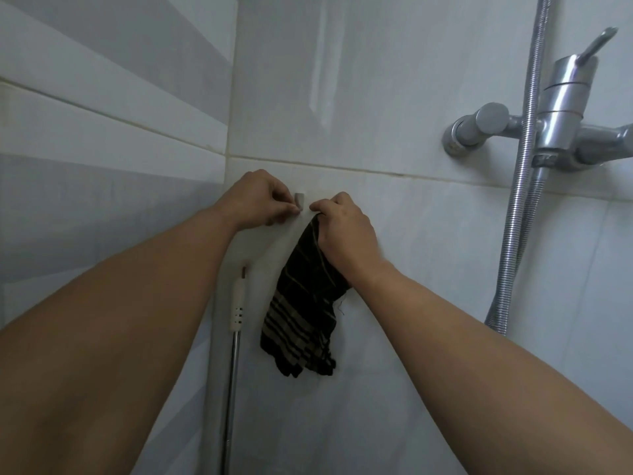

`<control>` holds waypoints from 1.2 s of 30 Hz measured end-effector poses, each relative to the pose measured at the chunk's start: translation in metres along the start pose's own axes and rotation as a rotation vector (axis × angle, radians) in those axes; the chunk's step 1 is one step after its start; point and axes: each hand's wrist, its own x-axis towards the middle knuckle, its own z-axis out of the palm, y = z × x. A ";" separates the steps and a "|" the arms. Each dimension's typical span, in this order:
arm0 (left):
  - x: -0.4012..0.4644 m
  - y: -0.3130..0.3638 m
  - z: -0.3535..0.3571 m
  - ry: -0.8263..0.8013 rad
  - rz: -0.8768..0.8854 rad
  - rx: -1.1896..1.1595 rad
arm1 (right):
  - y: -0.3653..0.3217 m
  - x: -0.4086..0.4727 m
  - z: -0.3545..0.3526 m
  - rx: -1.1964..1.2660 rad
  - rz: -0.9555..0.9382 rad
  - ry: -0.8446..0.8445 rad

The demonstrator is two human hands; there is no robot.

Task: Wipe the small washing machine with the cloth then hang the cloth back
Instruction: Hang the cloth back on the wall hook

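Observation:
A dark cloth (301,313) with pale stripes hangs down against the white tiled wall. My right hand (342,228) grips its top end, just right of a small grey wall hook (299,199). My left hand (255,200) is at the hook's left side, its curled fingers and thumb touching or pinching the hook. I cannot tell whether any part of the cloth is over the hook. The washing machine is out of view.
A chrome shower mixer tap (555,128) with a ribbed metal hose (517,207) is fixed to the wall at the right. A mop handle (236,320) with a white grip leans in the corner below the hook.

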 end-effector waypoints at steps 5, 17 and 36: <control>-0.028 -0.008 0.028 0.160 -0.134 -0.233 | -0.007 0.003 -0.008 0.080 0.071 0.010; -0.048 -0.023 0.030 0.245 -0.251 -0.492 | -0.008 0.023 -0.027 0.172 0.055 0.054; -0.075 -0.015 0.075 0.450 -0.095 -0.233 | -0.001 -0.044 0.008 -0.003 0.035 -0.069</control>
